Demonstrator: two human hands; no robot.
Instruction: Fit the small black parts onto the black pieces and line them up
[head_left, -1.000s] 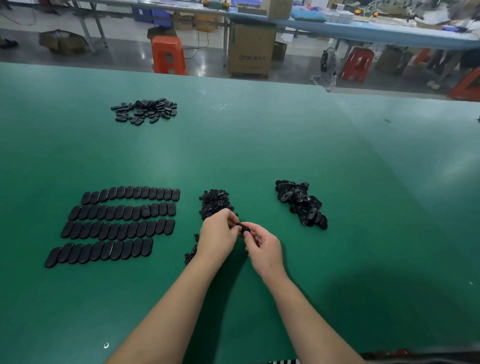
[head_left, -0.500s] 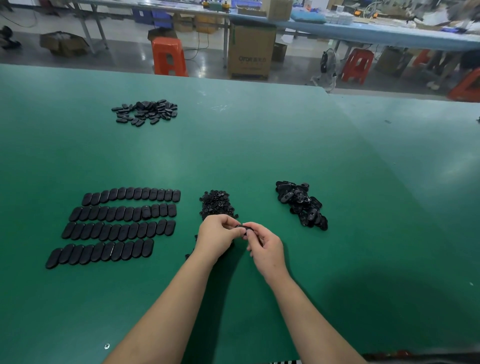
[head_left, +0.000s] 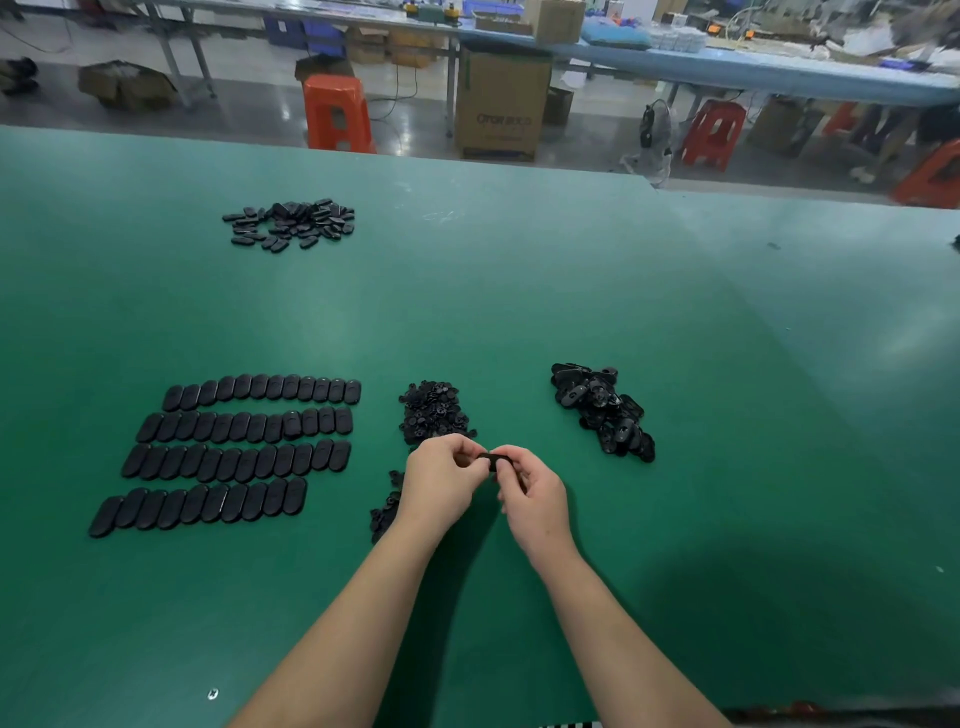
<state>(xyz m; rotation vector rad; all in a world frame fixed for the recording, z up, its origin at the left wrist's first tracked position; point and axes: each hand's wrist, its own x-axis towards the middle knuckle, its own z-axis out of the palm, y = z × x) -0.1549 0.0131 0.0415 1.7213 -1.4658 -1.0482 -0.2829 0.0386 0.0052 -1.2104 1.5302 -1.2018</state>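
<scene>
My left hand (head_left: 441, 483) and my right hand (head_left: 532, 499) meet just above the green table, and both pinch one black oval piece (head_left: 493, 460) between their fingertips. Most of that piece is hidden by the fingers. A heap of small black parts (head_left: 434, 410) lies just beyond my left hand, and a few more small parts (head_left: 384, 512) lie under my left wrist. To the right sits a pile of loose black pieces (head_left: 602, 410). Several rows of lined-up black oval pieces (head_left: 234, 452) lie flat to the left.
Another scattered heap of black pieces (head_left: 293, 223) lies far back on the left of the green table (head_left: 519, 291). Beyond the table's far edge stand orange stools (head_left: 337, 111), a cardboard box (head_left: 501, 104) and a long blue bench (head_left: 753, 67).
Both hands stay together on the piece and have turned it slightly between the fingertips. The piles and rows have not moved.
</scene>
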